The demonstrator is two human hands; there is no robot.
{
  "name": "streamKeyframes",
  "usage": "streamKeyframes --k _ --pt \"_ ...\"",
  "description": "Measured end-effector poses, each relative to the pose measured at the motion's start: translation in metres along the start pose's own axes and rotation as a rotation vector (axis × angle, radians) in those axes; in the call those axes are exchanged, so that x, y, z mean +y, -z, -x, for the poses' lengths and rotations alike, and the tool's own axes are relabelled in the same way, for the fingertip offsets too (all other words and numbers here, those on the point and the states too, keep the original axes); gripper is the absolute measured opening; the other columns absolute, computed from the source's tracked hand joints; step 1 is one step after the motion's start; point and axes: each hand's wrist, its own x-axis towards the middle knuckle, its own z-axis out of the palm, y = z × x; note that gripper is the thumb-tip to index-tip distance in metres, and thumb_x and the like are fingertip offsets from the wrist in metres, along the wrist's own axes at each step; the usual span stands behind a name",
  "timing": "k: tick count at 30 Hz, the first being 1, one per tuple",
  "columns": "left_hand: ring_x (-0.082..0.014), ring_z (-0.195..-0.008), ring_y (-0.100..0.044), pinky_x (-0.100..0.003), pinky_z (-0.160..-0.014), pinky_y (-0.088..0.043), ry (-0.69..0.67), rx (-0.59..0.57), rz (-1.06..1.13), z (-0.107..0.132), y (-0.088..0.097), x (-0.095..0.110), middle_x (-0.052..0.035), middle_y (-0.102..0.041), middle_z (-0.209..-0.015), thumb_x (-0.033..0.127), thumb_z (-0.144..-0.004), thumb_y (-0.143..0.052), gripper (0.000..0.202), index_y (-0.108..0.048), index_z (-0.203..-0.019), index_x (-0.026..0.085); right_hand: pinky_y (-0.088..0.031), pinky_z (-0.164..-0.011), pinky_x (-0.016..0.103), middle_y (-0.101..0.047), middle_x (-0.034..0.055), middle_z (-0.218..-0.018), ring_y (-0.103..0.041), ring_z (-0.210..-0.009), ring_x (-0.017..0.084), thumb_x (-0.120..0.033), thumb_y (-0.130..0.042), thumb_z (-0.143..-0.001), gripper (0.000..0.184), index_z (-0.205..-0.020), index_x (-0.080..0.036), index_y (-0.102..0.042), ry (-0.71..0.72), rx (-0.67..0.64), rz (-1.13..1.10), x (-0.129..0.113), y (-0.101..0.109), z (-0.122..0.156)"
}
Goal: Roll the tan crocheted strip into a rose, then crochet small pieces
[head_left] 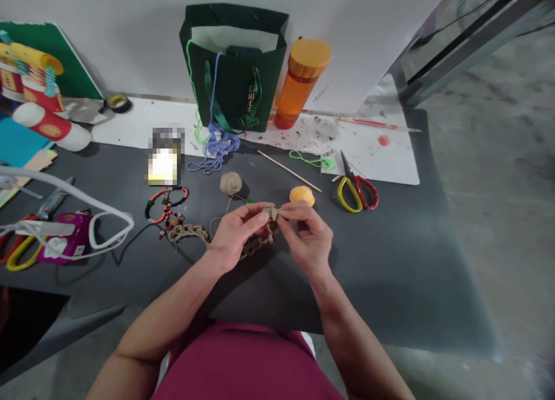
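Note:
My left hand (236,232) is closed, pinching a strip of beige crochet work (189,232) between thumb and fingers. The strip trails under this hand and curls out on the table to its left. At the upper end of the piece, my right hand (309,235) is closed too, its fingertips pressed on the same crochet work. Whether a hook is between those fingers is too small to tell. Just beyond my hands lies a ball of beige yarn (230,183), with a thread running down towards the left hand. A small yellow-orange lump (302,196) rests behind the right hand.
Scissors (358,192) lie right of a thin wooden stick (289,170). Behind stand a green paper bag (234,88) with blue yarn (217,145) before it and an orange bottle (299,88). Left are a beaded bracelet (165,206), a purple box (65,238) and a white lamp arm (87,189).

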Motion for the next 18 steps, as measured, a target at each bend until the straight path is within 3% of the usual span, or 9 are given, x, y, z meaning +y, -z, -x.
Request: streamKeyframes --k 4,8,10,13,18 --pt "-0.0101 -0.070 -0.062 -0.025 -0.069 -0.051 -0.004 0.041 -0.008 -0.002 0.002 -0.004 -0.0004 -0.071 -0.077 0.029 -0.057 -0.094 0.037 -0.078 -0.087 0.016 -0.058 -0.073 0.040 -0.076 0.0020 -0.085 -0.067 -0.077 0.020 -0.015 -0.066 -0.086 0.020 -0.082 -0.033 -0.075 0.231 -0.119 0.250 -0.004 0.005 -0.003" --pt "-0.0092 -0.069 -0.062 -0.023 -0.069 -0.050 -0.022 0.081 -0.030 -0.003 0.004 -0.005 0.0004 -0.070 -0.074 0.023 -0.056 -0.094 0.032 -0.080 -0.084 0.016 -0.059 -0.074 0.040 -0.077 0.0017 -0.086 -0.068 -0.077 0.021 -0.015 -0.067 -0.086 0.021 -0.083 -0.033 -0.076 0.241 -0.181 0.248 -0.008 0.009 -0.007" --pt "-0.0092 -0.068 -0.063 -0.024 -0.070 -0.051 -0.019 0.079 -0.048 -0.003 0.005 -0.004 -0.0003 -0.072 -0.076 0.022 -0.056 -0.093 0.032 -0.080 -0.084 0.016 -0.059 -0.077 0.040 -0.078 0.0023 -0.089 -0.070 -0.081 0.020 -0.018 -0.069 -0.086 0.015 -0.085 -0.031 -0.076 0.163 -0.193 0.166 -0.011 0.010 -0.007" --pt "-0.0110 -0.071 -0.066 -0.025 -0.073 -0.054 -0.045 0.048 -0.088 -0.002 0.005 -0.002 -0.0016 -0.075 -0.079 0.024 -0.056 -0.093 0.031 -0.081 -0.084 0.017 -0.059 -0.078 0.036 -0.078 0.0032 -0.091 -0.072 -0.084 0.019 -0.030 -0.068 -0.091 0.009 -0.090 -0.028 -0.076 -0.076 -0.167 -0.037 -0.012 0.010 -0.006" --pt "-0.0161 -0.080 -0.070 -0.029 -0.080 -0.057 -0.225 0.002 -0.320 0.002 0.007 0.000 -0.0054 -0.079 -0.090 0.022 -0.066 -0.088 0.025 -0.083 -0.090 0.019 -0.058 -0.065 0.027 -0.077 0.0024 -0.082 -0.070 -0.072 0.015 -0.048 -0.081 -0.078 0.027 -0.091 -0.024 -0.077 -0.456 -0.176 -0.311 -0.004 0.008 -0.006"
